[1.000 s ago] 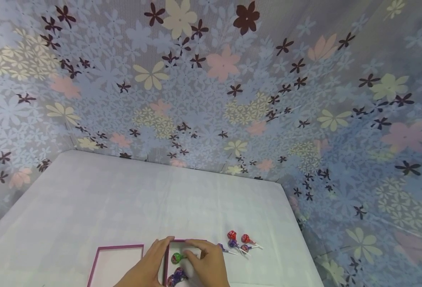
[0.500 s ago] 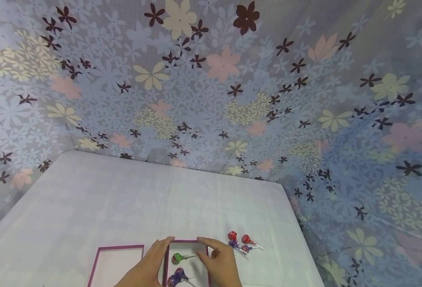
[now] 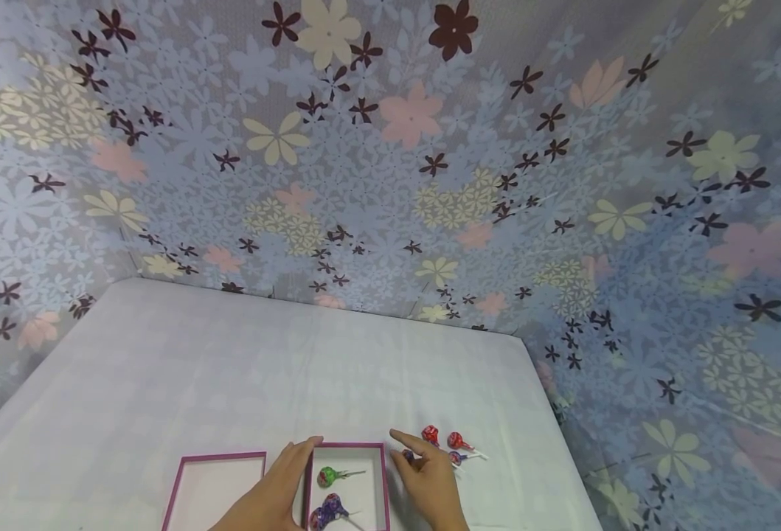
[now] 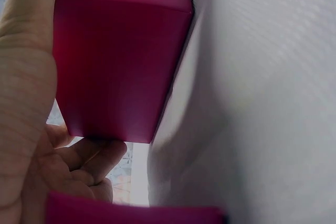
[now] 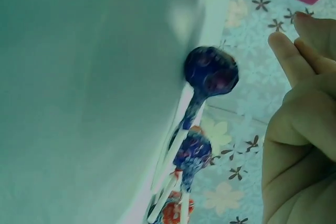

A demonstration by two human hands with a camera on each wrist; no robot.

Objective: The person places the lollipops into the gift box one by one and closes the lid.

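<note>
My left hand (image 3: pixel 267 487) grips a magenta-edged box (image 3: pixel 386 490) along its left side; in the left wrist view its thumb and fingers span the box's wall (image 4: pixel 115 66). Inside lie a green lollipop (image 3: pixel 327 477), stick to the right, and a pair of purple lollipops (image 3: pixel 332 505) below it. Just right of the box, my right hand (image 3: pixel 430 483) reaches over loose lollipops, thumb and forefinger apart, holding nothing. The right wrist view has a purple lollipop (image 5: pixel 211 73) left of the fingers, with another purple one (image 5: pixel 193 148) and a red one (image 5: pixel 173 209) behind.
A second shallow magenta-edged box or lid (image 3: pixel 223 458) lies left of the left hand. Red lollipops (image 3: pixel 455 441) lie on the white tablecloth (image 3: pixel 284 369) beyond the right hand. Flowered curtain (image 3: pixel 363 184) hangs behind the table and along its right side.
My right hand let go of the green lollipop's stick, left the box and moved right to the loose lollipops. The left hand stays on the box.
</note>
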